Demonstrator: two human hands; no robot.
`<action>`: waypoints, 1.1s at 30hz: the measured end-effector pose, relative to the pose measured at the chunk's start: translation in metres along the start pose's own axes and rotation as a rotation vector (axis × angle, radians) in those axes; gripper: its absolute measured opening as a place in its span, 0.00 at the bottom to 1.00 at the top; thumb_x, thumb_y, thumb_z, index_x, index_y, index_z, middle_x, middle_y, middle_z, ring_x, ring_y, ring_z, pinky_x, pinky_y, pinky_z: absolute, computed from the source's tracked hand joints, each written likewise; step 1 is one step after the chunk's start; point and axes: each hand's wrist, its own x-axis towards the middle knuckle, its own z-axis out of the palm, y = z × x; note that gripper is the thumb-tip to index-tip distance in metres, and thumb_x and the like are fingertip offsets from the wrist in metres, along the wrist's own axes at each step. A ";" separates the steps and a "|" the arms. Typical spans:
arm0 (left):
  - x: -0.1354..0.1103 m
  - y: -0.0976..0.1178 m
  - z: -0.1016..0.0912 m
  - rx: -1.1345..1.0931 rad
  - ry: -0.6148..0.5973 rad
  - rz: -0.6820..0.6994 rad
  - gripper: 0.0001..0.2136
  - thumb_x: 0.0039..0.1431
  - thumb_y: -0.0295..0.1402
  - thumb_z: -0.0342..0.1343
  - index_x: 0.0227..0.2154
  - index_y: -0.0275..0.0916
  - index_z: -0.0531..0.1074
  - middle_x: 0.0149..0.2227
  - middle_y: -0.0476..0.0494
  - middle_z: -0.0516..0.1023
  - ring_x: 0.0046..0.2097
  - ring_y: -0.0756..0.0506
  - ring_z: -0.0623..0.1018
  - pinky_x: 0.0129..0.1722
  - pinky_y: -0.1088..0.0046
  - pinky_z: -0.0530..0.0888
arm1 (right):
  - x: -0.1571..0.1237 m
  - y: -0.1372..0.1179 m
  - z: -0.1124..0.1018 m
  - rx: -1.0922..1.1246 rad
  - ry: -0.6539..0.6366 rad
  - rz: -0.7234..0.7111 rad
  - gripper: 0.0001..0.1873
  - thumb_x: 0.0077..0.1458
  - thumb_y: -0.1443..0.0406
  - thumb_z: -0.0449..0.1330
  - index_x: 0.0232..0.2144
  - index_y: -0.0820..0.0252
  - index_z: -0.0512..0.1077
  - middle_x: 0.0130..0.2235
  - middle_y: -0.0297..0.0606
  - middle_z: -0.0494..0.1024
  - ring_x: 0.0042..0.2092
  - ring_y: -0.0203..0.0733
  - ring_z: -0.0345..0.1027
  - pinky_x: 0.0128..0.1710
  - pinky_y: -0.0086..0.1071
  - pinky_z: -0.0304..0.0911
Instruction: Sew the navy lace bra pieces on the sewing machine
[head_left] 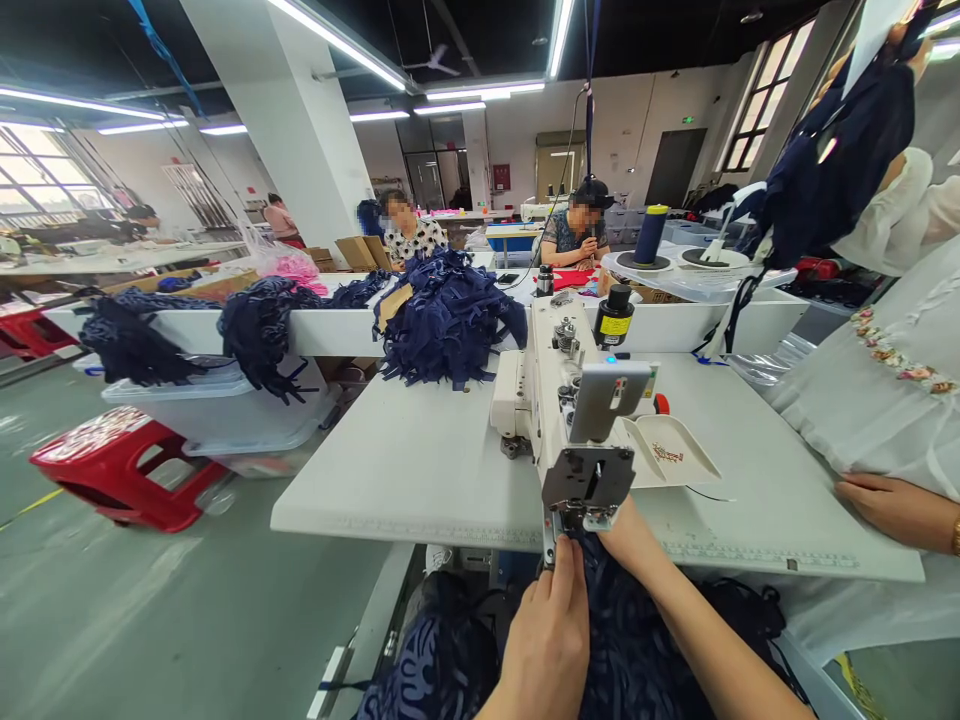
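Note:
A white industrial sewing machine [541, 390] stands on the table in front of me. Under its head runs dark navy patterned fabric [622, 640], which hangs down over the table's front edge. My left hand [551, 625] presses its fingers together on the fabric's edge, close to the needle area. On the other side of the head is my right hand [624, 530]; the machine hides its fingers, so their grip does not show. More navy patterned fabric [420, 660] lies low, left of my left hand.
A heap of navy strips [450, 315] sits at the table's back left. A tray of small pieces [675, 450] is right of the machine, near another person's hand [892, 505]. A thread cone [651, 235] stands behind. Left are a red stool [135, 465] and plastic bins [225, 410].

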 end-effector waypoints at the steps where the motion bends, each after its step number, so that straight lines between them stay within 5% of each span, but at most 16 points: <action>1: 0.000 0.000 0.000 0.003 -0.004 0.002 0.30 0.54 0.14 0.38 0.62 0.28 0.55 0.56 0.29 0.70 0.35 0.46 0.77 0.33 0.70 0.76 | 0.000 0.001 0.000 0.005 0.000 -0.005 0.17 0.50 0.63 0.53 0.42 0.60 0.73 0.48 0.48 0.76 0.52 0.53 0.69 0.52 0.45 0.65; 7: 0.004 0.002 -0.005 0.075 -0.044 0.023 0.26 0.54 0.15 0.42 0.56 0.28 0.66 0.54 0.30 0.71 0.31 0.48 0.76 0.31 0.71 0.76 | -0.005 0.015 0.004 -0.006 0.032 0.012 0.24 0.53 0.65 0.52 0.53 0.60 0.68 0.52 0.46 0.74 0.54 0.50 0.66 0.55 0.44 0.61; 14: 0.018 -0.004 -0.018 0.090 -0.019 0.098 0.18 0.60 0.19 0.43 0.50 0.27 0.70 0.49 0.30 0.76 0.30 0.48 0.77 0.27 0.72 0.76 | -0.011 0.024 0.009 0.016 0.068 0.058 0.13 0.55 0.63 0.51 0.41 0.60 0.69 0.40 0.42 0.75 0.46 0.47 0.67 0.49 0.41 0.63; 17: 0.019 -0.008 -0.024 -0.115 -0.050 0.068 0.16 0.64 0.22 0.41 0.50 0.29 0.69 0.49 0.32 0.75 0.37 0.46 0.79 0.34 0.73 0.78 | -0.025 0.019 0.004 0.047 0.079 0.144 0.11 0.58 0.59 0.51 0.36 0.59 0.68 0.33 0.37 0.73 0.44 0.47 0.66 0.48 0.40 0.62; 20: 0.017 -0.009 -0.038 -0.551 -0.169 -0.101 0.14 0.66 0.25 0.41 0.45 0.37 0.71 0.47 0.38 0.74 0.44 0.47 0.78 0.41 0.74 0.77 | -0.047 0.007 -0.006 0.180 -0.025 0.308 0.17 0.60 0.52 0.51 0.31 0.58 0.68 0.28 0.33 0.70 0.39 0.44 0.66 0.42 0.36 0.63; 23: 0.020 -0.005 -0.057 -0.816 -0.306 -0.341 0.09 0.62 0.30 0.51 0.44 0.39 0.69 0.40 0.43 0.75 0.35 0.49 0.77 0.37 0.74 0.77 | -0.069 -0.008 -0.018 0.380 -0.147 0.434 0.21 0.59 0.48 0.53 0.28 0.59 0.69 0.28 0.32 0.70 0.34 0.40 0.63 0.36 0.31 0.61; 25: 0.027 -0.001 -0.066 -0.846 -0.440 -0.433 0.14 0.58 0.34 0.57 0.47 0.40 0.69 0.35 0.47 0.76 0.28 0.50 0.74 0.30 0.75 0.75 | -0.084 -0.013 -0.024 0.429 -0.090 0.411 0.20 0.58 0.49 0.56 0.28 0.59 0.71 0.29 0.32 0.69 0.33 0.38 0.62 0.35 0.30 0.59; 27: 0.034 0.002 -0.068 -0.835 -0.488 -0.380 0.12 0.57 0.33 0.59 0.45 0.43 0.71 0.32 0.51 0.78 0.27 0.50 0.75 0.28 0.77 0.73 | -0.099 -0.011 -0.027 0.404 0.031 0.272 0.17 0.57 0.51 0.58 0.27 0.58 0.72 0.31 0.33 0.68 0.35 0.39 0.62 0.36 0.29 0.59; 33: 0.057 0.014 -0.045 -0.646 0.141 0.119 0.11 0.64 0.26 0.45 0.41 0.41 0.71 0.29 0.48 0.78 0.28 0.49 0.77 0.28 0.76 0.71 | -0.142 0.017 -0.026 0.329 0.256 -0.166 0.05 0.55 0.55 0.63 0.33 0.43 0.77 0.33 0.33 0.69 0.33 0.38 0.64 0.33 0.29 0.64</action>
